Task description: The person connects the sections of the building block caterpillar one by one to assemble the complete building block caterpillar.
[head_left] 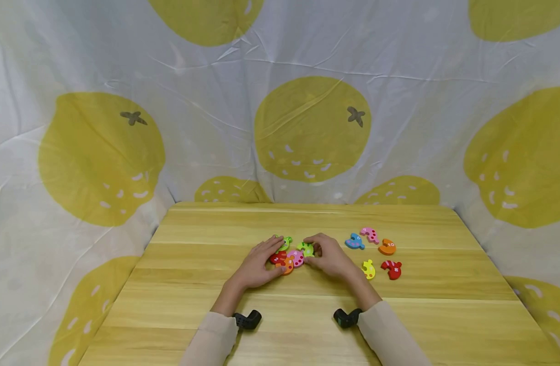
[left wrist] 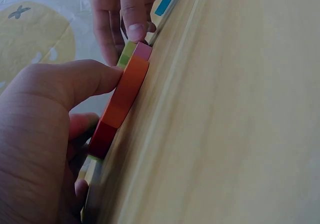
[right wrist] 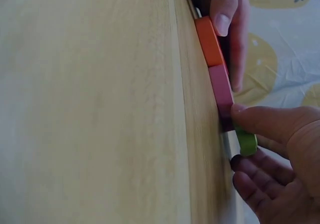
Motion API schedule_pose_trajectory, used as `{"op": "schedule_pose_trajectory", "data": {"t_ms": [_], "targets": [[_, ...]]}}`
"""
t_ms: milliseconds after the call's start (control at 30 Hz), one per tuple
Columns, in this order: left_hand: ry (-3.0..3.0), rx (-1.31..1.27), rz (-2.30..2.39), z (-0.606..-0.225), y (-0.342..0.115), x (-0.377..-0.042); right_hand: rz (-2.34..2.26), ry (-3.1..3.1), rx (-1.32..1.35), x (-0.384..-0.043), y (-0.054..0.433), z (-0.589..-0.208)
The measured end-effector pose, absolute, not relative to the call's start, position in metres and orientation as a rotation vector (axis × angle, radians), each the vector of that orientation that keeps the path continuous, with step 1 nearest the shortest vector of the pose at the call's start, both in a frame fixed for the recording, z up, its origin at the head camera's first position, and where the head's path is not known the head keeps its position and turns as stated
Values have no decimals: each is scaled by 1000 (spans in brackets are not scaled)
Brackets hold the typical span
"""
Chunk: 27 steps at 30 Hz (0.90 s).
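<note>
Ten flat coloured pieces (head_left: 296, 260) lie on a wooden tabletop (head_left: 193, 239), five clustered between two hands and five spread to the right.

Cluster: a green piece (head_left: 286, 244) lies at the far side, partly under the left hand (head_left: 256, 265). Nearer come a red piece marked 2 (head_left: 276, 258), an orange piece marked 3 (head_left: 286, 267) and a pink piece marked 4 (head_left: 299, 254); the orange piece touches both the red and the pink.

Left hand: the fingers extend over the cluster's left side, the thumb set apart from them and touching the orange piece marked 3.

Right hand (head_left: 332, 258): thumb and fingers pinch a striped green piece (head_left: 309, 250), just beside the pink piece marked 4; whether these two interlock cannot be told.

Right group: a blue piece (head_left: 354, 242), a spotted pink piece (head_left: 373, 236) and an orange piece marked 10 (head_left: 387, 247) lie farther off; a yellow piece (head_left: 369, 270), close to the right wrist, and a striped red piece (head_left: 392, 270) lie nearer the person.

Surroundings: pale sleeves (head_left: 211, 338) cover the forearms, a black device (head_left: 249, 320) sits at each wrist, and white cloth (head_left: 207, 101) printed with yellow fruit hangs behind.
</note>
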State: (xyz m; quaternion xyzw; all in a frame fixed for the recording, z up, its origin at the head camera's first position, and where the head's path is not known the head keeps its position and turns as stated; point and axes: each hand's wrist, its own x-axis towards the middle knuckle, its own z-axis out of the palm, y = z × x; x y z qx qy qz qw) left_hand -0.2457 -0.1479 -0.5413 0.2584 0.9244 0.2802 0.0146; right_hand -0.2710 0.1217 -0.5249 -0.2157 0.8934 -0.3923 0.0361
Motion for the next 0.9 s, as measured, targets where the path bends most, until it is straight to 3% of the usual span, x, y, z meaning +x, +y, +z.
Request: {"op": "schedule_pose_trajectory", "data": {"t_ms": [900], "targets": [[2872, 804, 892, -540, -149, -247, -1231, 2698, -656, -263, 128, -523]]}}
